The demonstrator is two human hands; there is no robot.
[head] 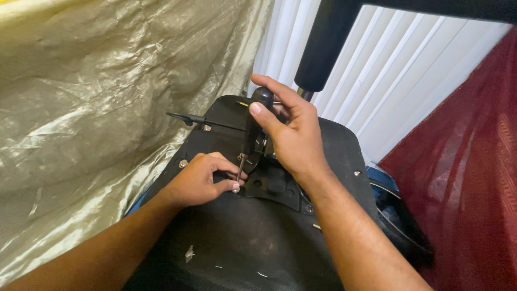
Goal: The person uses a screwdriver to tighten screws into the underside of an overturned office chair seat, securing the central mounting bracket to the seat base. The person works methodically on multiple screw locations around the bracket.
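While the right hand [293,137] is wrapped around the black handle of a screwdriver [252,137], I read this step as driving a screw [236,188] at the left edge of the black metal plate [277,188] in the middle of the upturned chair seat [242,242]. The right fingers are closed tight round the handle, with the thumb laid up along it, directly above the plate. The thin shaft comes down and to the left from there, tilted rather than upright.

The left hand [202,180] lies just left of the plate, resting on the seat. Its thumb and forefinger are pinched narrow around the lower end of the shaft, right where the tip meets the small bright screw head. I cannot tell whether the tip is properly seated in the head, since the fingers cover that spot.

A thin black lever [199,121] sticks out above and left of the plate, and a thick black column [323,43] rises beyond it, behind the right hand. Small bolts [183,163] show on the seat left and right of the plate. Farther left of the plate hangs a shiny olive cloth [81,108], behind it white blinds [409,70], and well to its right a red cloth [474,161].

As I judge it, the next move calls for steady downward pressure and a turn from the right wrist, with the left pinch guiding the tip so it does not skid off the head. The shaft would do better stood straighter over the screw first.
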